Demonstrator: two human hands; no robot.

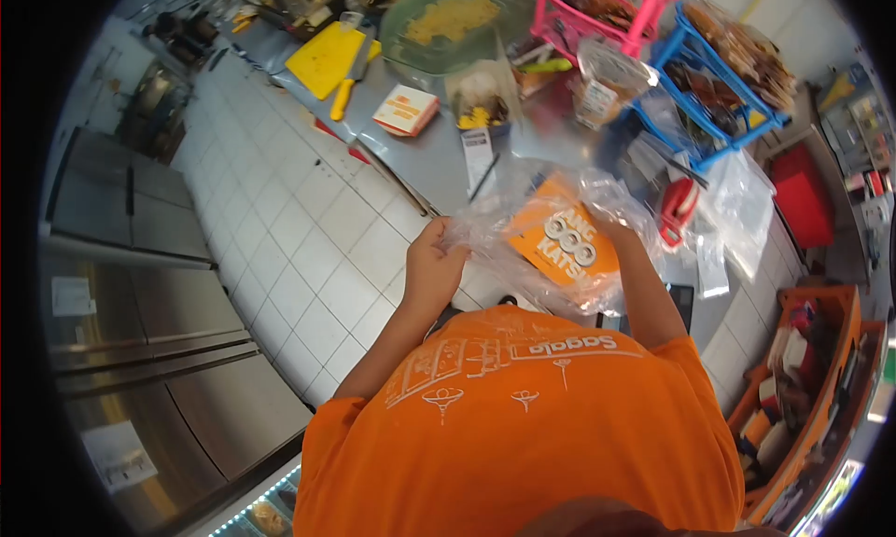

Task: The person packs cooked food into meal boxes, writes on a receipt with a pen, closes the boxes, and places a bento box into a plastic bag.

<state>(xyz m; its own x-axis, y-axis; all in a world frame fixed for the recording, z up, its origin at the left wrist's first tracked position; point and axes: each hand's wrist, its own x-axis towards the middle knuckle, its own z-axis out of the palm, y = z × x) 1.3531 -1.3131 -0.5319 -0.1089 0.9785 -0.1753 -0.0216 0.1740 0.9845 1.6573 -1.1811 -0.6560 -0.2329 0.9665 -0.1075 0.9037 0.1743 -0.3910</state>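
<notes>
A clear plastic bag (495,222) is stretched between my hands in front of the orange shirt. Inside it, or just behind its film, lies an orange box (565,243) with white lettering. My left hand (437,262) is closed on the bag's edge on the left side. On the right, my right hand (611,234) reaches into or behind the plastic against the box; its fingers are mostly hidden. Beyond the bag, a small white and orange box (406,110) and a paper slip (478,159) with a dark pen (484,177) rest on the metal table (546,140).
A yellow board (322,56) with a knife (353,75) and a green bowl (401,24) stand farther back. Pink (637,35) and blue baskets (737,143), a red stapler-like tool (678,210) and loose plastic bags (742,210) are at the right. Steel refrigerators (154,318) line the left.
</notes>
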